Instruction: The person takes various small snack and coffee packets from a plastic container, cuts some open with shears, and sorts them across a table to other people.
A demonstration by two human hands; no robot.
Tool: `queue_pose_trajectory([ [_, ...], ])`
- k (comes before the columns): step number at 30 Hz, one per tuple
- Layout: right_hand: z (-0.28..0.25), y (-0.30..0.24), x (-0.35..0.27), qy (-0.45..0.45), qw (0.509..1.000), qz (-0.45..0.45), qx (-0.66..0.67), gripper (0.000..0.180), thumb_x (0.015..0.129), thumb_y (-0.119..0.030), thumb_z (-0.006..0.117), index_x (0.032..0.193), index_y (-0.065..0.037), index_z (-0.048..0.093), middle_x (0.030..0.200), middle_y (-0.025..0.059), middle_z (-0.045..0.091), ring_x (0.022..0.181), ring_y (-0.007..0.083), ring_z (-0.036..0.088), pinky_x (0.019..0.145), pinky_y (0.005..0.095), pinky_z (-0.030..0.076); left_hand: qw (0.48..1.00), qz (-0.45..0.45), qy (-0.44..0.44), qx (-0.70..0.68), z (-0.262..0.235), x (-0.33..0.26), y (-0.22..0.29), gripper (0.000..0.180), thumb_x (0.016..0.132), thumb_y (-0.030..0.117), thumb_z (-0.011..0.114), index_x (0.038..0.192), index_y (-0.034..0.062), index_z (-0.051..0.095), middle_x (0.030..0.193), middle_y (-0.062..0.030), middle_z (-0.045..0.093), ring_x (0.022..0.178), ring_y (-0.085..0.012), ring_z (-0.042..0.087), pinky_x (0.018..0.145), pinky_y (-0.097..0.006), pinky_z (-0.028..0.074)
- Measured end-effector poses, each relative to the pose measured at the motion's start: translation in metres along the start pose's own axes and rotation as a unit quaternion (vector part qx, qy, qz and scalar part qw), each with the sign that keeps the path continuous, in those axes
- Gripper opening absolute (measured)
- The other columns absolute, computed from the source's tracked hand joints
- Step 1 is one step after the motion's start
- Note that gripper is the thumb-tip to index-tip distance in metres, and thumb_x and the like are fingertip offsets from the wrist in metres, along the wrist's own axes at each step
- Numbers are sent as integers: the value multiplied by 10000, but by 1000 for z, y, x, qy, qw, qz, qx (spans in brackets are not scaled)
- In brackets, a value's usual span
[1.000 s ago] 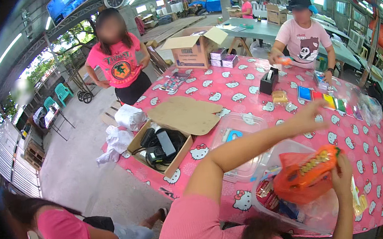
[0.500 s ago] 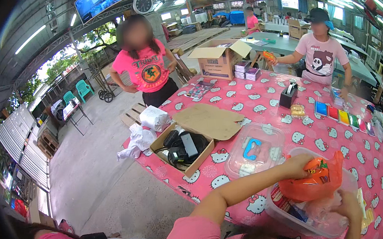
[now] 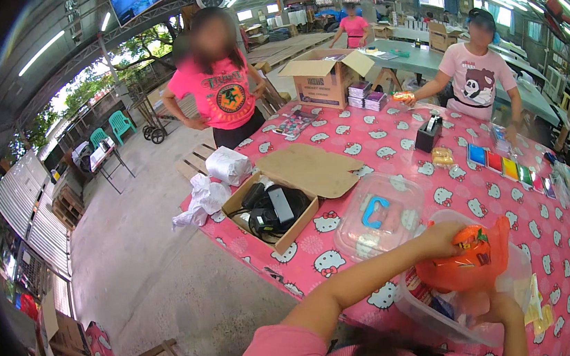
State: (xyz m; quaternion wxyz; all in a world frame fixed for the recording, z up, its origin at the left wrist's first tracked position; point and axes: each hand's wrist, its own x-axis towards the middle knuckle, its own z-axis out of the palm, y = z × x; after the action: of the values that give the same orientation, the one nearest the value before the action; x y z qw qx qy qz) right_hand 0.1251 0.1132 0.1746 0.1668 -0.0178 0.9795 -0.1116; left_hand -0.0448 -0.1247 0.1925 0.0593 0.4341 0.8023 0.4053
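Note:
My left hand (image 3: 446, 239) is closed on the upper part of an orange plastic bag (image 3: 473, 262), lifted over a clear plastic tub (image 3: 434, 327). Lower down, my right hand (image 3: 502, 309) is inside the tub near its right wall, under the bag. Its fingers are partly hidden and blurred, so what it grips does not show. Colourful packets lie in the tub beneath the bag. Left of the tub rests its clear lid (image 3: 385, 215) with a blue handle.
A cardboard box of black cables (image 3: 274, 210) stands left of the lid. Beyond are a tape dispenser (image 3: 429, 133), coloured packs (image 3: 508, 168) and an open carton (image 3: 320, 80). One person (image 3: 224, 90) stands across the table; another (image 3: 475, 74) reaches over its right side.
My right hand has risen slightly and shifted left under the bag. My left hand keeps its hold on the orange bag. The person at far right has lowered an orange packet to the table.

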Motion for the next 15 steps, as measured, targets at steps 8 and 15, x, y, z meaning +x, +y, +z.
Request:
queue_pose_trajectory([
  [8, -9, 17, 5, 139, 985, 49, -88, 89, 629, -62, 543, 674, -8, 597, 637, 176, 596, 663, 339, 601, 617, 444, 457, 988, 89, 121, -34, -4, 5, -3, 527, 679, 251, 698, 1119, 41, 497, 1052, -162, 544, 1007, -299, 519, 885, -366, 399],
  [15, -13, -14, -17, -17, 988, 16, -151, 328, 657, -216, 613, 939, -50, 606, 863, 136, 627, 815, 287, 613, 728, 391, 473, 948, 132, 271, 107, -17, -1, 59, 519, 687, 316, 692, 1115, 88, 507, 1177, -132, 483, 1119, -298, 442, 929, -429, 334],
])
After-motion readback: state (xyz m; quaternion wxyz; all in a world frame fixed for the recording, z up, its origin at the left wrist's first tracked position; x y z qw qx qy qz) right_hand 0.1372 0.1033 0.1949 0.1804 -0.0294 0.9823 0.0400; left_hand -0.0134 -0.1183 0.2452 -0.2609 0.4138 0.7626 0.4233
